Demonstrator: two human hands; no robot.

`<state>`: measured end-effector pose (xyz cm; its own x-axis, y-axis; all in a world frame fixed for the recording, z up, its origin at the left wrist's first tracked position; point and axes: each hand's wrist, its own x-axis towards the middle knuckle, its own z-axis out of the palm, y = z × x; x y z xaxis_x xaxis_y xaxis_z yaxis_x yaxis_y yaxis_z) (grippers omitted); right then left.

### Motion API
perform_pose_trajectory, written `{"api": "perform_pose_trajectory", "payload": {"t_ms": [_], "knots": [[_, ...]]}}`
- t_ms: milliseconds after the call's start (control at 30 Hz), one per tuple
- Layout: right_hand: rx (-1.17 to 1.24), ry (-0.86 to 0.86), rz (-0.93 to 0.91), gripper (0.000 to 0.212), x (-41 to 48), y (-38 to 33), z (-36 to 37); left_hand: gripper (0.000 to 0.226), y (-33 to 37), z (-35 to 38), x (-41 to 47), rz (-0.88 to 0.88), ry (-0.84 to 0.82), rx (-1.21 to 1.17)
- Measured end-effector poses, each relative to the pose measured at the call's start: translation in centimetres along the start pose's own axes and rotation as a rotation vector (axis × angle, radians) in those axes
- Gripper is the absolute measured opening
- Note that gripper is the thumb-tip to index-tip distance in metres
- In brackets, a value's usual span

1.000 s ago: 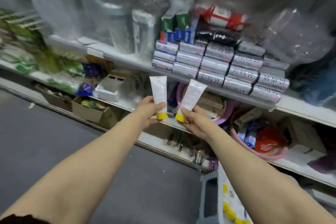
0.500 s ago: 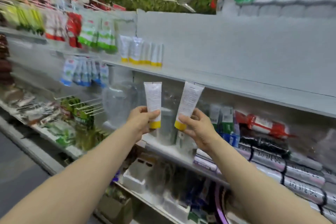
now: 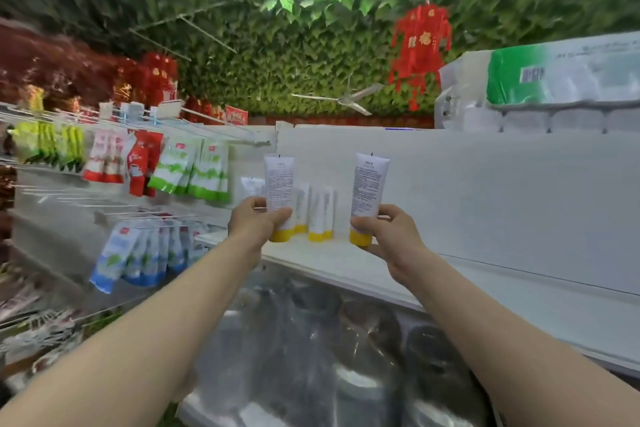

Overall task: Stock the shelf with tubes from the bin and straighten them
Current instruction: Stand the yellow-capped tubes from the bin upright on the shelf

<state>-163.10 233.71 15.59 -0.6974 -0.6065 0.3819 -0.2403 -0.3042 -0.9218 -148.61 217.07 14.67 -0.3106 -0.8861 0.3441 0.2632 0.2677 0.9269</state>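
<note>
My left hand [image 3: 257, 221] grips a white tube with a yellow cap [image 3: 280, 188], held upright, cap down. My right hand [image 3: 387, 231] grips a second white tube with a yellow cap [image 3: 369, 188] the same way. Both tubes are raised just over the front of a white shelf [image 3: 332, 262]. Behind them several more white tubes [image 3: 317, 215] stand cap down in a row on that shelf, partly hidden by my left hand and its tube. The bin is out of view.
Hanging packets [image 3: 194, 173] on wire hooks fill the rack to the left, with blue packets [image 3: 138, 255] lower down. A white back panel [image 3: 502, 198] rises behind the shelf. Wrapped paper rolls [image 3: 540, 87] sit on top at the right. Plastic-wrapped goods [image 3: 329, 357] lie below the shelf.
My view has swung upward from the lower shelves to the upper shelf. Both hands have lifted their tubes up to that shelf, beside the standing row.
</note>
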Motion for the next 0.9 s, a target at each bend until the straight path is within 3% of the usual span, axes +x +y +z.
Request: {"api": "perform_pose_trajectory", "payload": {"t_ms": [333, 633, 900], "knots": [[-0.204, 0.15, 0.064, 0.039, 9.1, 6.4, 7.4, 0.036, -6.6, -4.8, 13.2, 0.022, -0.008, 0.071], [-0.443, 0.481, 0.124, 0.038, 13.4, 9.6, 14.8, 0.041, -10.2, -9.6, 22.1, 0.025, -0.263, 0.089], [-0.628, 0.676, 0.163, 0.042, 13.5, 10.6, 16.8, 0.03, -11.5, -10.6, 23.4, 0.017, -0.461, -0.015]]}}
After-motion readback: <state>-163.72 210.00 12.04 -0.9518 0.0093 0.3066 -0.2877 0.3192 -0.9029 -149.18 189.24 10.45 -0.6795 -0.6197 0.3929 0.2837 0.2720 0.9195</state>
